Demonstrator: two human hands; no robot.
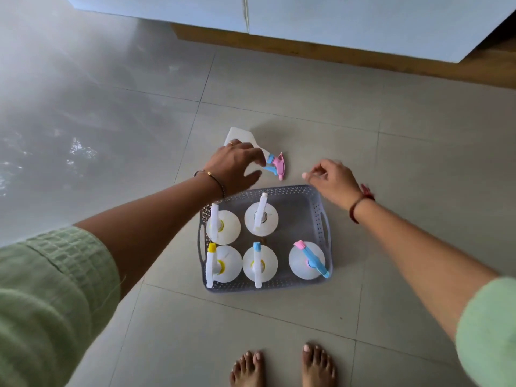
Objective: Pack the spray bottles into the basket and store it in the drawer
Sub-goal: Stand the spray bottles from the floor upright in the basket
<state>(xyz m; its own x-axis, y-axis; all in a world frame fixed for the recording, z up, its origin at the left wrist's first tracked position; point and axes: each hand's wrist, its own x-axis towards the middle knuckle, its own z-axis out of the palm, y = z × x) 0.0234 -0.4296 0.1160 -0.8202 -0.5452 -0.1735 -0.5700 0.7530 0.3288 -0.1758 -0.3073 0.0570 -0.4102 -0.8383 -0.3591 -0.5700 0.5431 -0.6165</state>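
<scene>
A person in pale green sleeves stands barefoot on a grey tiled floor (279, 88), both arms reaching down over a grey perforated basket (315, 202) that sits just ahead of the toes. One white spray bottle (237, 135) lies on its side on the tiles just beyond the basket's far left corner, directly under the left hand (234, 163). Its long axis runs diagonally: the flat base points far and left, while the pink-and-blue trigger head (275, 164) points near and right, toward the basket's far rim. The left hand is spread over the bottle's shoulder and neck, fingers curled loosely down around it and thumb splayed toward the basket; the fingers appear to touch the bottle, though whether they have closed firmly on it cannot be told. A ring and a thin bracelet show on that hand and wrist.

The right hand (332, 180) hovers above the basket's far right corner, empty, fingers bent in a loose half-curl and touching nothing visible; a red thread circles its wrist.

Inside the basket five bottles (259, 263) stand upright, seen from above: two along the far row, at left and centre, and three along the near row. The far right place holds no bottle. A pale blue cabinet front (363, 20) with a wooden base runs across the far edge of the scene.
</scene>
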